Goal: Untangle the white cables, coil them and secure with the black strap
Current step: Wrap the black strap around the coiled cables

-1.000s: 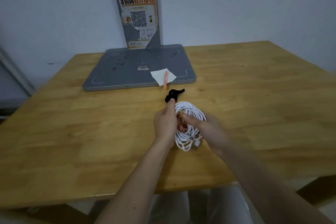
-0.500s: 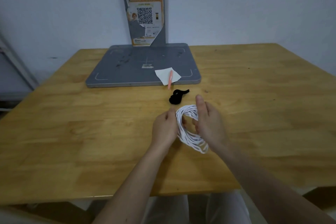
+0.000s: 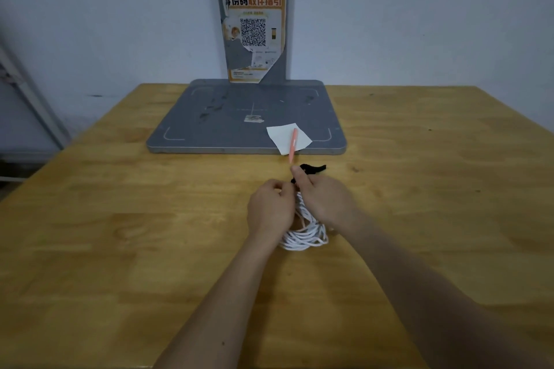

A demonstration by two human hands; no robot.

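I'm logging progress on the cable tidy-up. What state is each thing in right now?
white cables: coiled, held between both hands, lower loops near the table.
black strap: not yet round the coil, right-hand fingers at its near end.
left hand: grips the coil.
right hand: holds the coil top.
pink pen: lying on paper.

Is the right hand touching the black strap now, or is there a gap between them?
Touching. In the head view, the right hand overlaps the near end of the black strap, with no gap visible between them.
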